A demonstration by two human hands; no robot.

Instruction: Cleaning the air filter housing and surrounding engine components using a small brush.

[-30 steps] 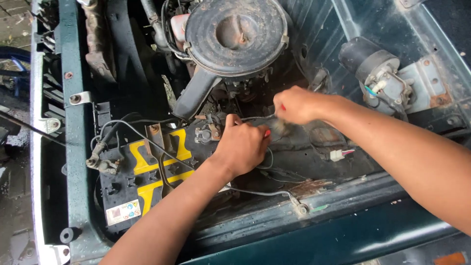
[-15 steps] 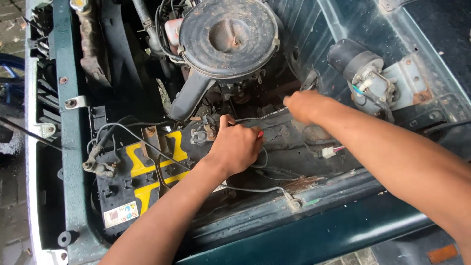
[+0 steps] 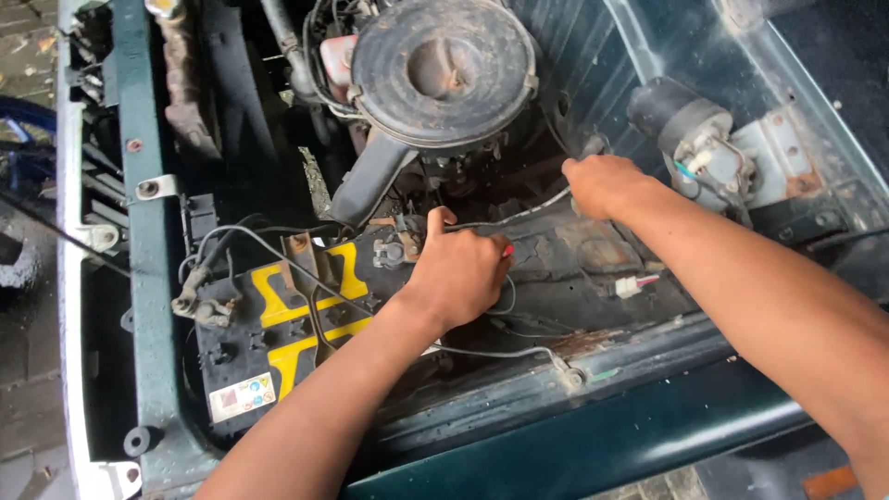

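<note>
You are looking down into the open engine bay [image 3: 153, 306] of a dark green vehicle, its painted frame chipped and rusty in places. On its left side sits a black battery [image 3: 278, 343] with yellow stripes and cables clamped to its posts. At the top centre rests a round black air filter housing [image 3: 443, 69], and a rusty flat panel [image 3: 574, 255] lies between them, crossed by thin wires.
</note>
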